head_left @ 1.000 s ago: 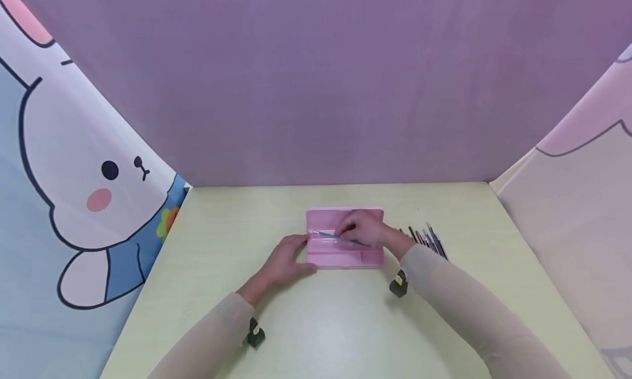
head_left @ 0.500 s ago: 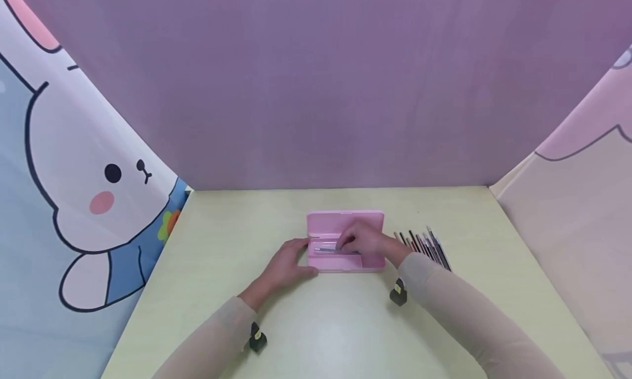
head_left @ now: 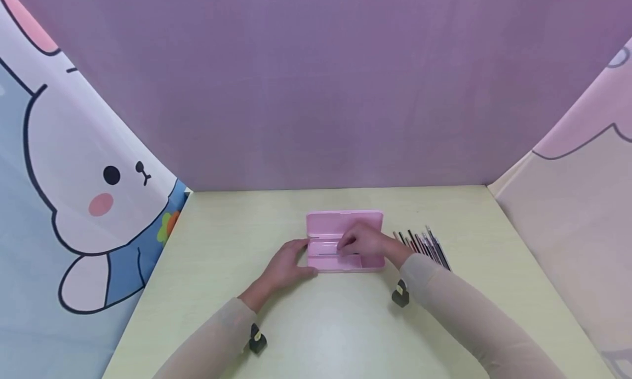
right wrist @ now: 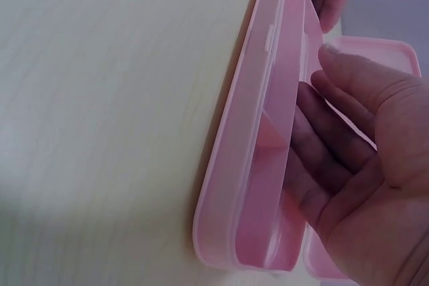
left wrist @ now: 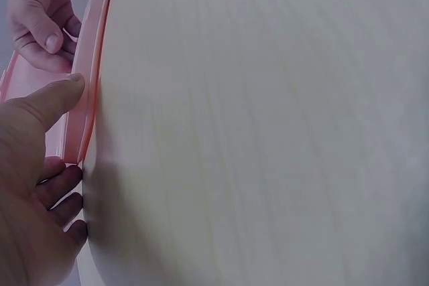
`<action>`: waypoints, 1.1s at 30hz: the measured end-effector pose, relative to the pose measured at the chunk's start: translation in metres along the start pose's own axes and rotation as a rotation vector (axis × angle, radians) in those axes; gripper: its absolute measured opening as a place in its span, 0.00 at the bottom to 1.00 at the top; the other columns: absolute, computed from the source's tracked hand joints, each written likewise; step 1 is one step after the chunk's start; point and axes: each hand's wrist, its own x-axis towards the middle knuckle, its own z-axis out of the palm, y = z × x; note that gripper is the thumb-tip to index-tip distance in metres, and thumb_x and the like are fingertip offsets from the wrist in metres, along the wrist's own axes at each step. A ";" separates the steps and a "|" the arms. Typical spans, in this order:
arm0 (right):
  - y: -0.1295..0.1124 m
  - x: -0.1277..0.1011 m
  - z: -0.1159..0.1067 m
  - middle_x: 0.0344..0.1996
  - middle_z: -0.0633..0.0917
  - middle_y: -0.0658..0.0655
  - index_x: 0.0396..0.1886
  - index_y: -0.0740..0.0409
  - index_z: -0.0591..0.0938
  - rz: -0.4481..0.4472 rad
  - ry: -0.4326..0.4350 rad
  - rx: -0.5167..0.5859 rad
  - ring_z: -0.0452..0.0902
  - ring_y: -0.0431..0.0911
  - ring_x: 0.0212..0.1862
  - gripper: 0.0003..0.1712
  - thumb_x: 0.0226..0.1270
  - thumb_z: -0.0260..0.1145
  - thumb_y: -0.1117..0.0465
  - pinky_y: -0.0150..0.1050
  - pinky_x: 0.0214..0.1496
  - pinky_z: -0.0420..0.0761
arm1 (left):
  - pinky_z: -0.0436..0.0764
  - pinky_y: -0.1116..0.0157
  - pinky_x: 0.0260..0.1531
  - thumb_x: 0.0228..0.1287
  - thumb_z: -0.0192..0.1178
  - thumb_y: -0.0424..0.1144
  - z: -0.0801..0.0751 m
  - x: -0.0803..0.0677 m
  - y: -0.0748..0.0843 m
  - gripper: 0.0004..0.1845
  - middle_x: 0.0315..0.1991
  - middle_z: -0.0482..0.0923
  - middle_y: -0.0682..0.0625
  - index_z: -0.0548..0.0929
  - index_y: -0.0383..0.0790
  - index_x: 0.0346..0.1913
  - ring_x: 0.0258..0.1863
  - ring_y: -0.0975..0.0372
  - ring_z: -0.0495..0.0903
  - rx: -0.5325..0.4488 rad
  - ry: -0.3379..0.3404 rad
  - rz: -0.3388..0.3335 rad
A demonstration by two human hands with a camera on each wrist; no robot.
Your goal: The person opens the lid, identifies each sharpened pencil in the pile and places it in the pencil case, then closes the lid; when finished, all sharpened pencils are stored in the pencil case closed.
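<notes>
A pink plastic pencil case [head_left: 344, 242] with rounded corners lies open near the middle of the pale yellow-green worktop [head_left: 316, 324], a little towards its far edge. Its lid stands tilted up on the far side, and the shallow tray is split by low ridges into compartments.

The left hand [head_left: 286, 264] rests on the worktop at the case's left end. Its thumb [left wrist: 57, 98] presses against the near rim of the tray and its other fingers lie loosely curled just beside the corner, so the hand steadies the case without wrapping round it.

The right hand [head_left: 362, 241] lies over the right half of the open case. Its fingers [right wrist: 322, 145] are held straight and close together and reach down into the tray, touching its inner surface; in the right wrist view they pinch nothing. Whether anything lies beneath them cannot be told.

A row of thin dark pens and pencils [head_left: 424, 244] lies side by side on the worktop just right of the case, towards the right edge, partly behind the right wrist. Both arms wear light beige sleeves, and a small black camera mount sits at each wrist.

Purple fabric hangs behind the far edge, and a cartoon rabbit curtain [head_left: 79, 192] borders the left edge.
</notes>
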 end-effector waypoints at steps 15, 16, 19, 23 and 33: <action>0.001 -0.019 -0.016 0.43 0.91 0.50 0.51 0.57 0.89 0.016 0.057 0.116 0.85 0.43 0.45 0.15 0.65 0.74 0.63 0.37 0.49 0.87 | 0.65 0.46 0.76 0.56 0.77 0.51 0.002 0.000 0.000 0.46 0.72 0.72 0.43 0.69 0.41 0.75 0.74 0.47 0.68 -0.001 -0.004 0.006; 0.003 -0.022 -0.019 0.44 0.90 0.52 0.52 0.58 0.89 0.012 0.067 0.132 0.85 0.44 0.45 0.15 0.64 0.74 0.64 0.37 0.49 0.87 | 0.65 0.46 0.76 0.56 0.77 0.51 0.002 0.000 0.000 0.46 0.72 0.72 0.43 0.69 0.41 0.75 0.74 0.47 0.68 0.001 -0.002 0.011; 0.006 -0.031 -0.029 0.45 0.89 0.56 0.53 0.61 0.88 0.013 0.095 0.179 0.84 0.46 0.46 0.17 0.64 0.74 0.65 0.38 0.49 0.87 | 0.65 0.47 0.76 0.55 0.77 0.52 0.002 0.001 0.000 0.47 0.72 0.72 0.43 0.69 0.41 0.75 0.74 0.47 0.68 0.006 -0.003 0.019; 0.011 -0.047 -0.042 0.47 0.88 0.61 0.56 0.65 0.86 0.049 0.117 0.272 0.84 0.48 0.48 0.20 0.64 0.74 0.65 0.45 0.49 0.89 | 0.65 0.46 0.76 0.56 0.76 0.53 0.001 0.001 -0.001 0.47 0.72 0.72 0.43 0.69 0.41 0.76 0.74 0.47 0.67 0.016 -0.005 0.023; 0.037 -0.090 -0.066 0.47 0.88 0.62 0.59 0.66 0.83 0.145 0.179 0.311 0.85 0.51 0.44 0.21 0.69 0.71 0.61 0.53 0.45 0.90 | 0.63 0.44 0.76 0.55 0.77 0.52 0.002 -0.003 -0.010 0.47 0.74 0.70 0.45 0.69 0.44 0.76 0.75 0.47 0.65 -0.018 -0.006 0.056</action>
